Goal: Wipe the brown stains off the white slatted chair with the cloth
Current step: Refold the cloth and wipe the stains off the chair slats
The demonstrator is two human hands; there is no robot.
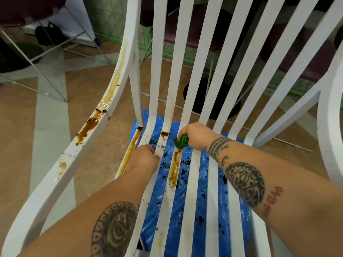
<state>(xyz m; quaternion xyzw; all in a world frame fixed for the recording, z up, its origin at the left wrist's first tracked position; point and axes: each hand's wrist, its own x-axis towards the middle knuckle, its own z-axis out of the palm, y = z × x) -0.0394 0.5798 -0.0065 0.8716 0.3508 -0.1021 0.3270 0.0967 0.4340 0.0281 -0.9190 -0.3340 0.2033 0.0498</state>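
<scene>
The white slatted chair (193, 75) fills nearly the whole view, its back slats fanning upward and its seat slats running toward the camera, and it stands on a tan and grey floor (89, 84). Under the seat lies a crumpled blue plastic sheet (185, 204), seen through the gaps and sprinkled with dark crumbs (183, 162). The brown stains (175, 166) are heaviest along the curved armrest (55, 175) on the left, where a wet, glossy run pools halfway down; more streak the outer seat rail, a slat at the seat's bend and one slat near the middle. The left hand (143, 159) rests on the left seat slats, its fingers (151, 147) bent down into a gap; I cannot tell whether they truly grip the slat. The right hand (196, 135) reaches in over the seat, fingers curled tightly round a bunched green cloth (181, 141), which presses on the upper end of the middle slat's long streak.
</scene>
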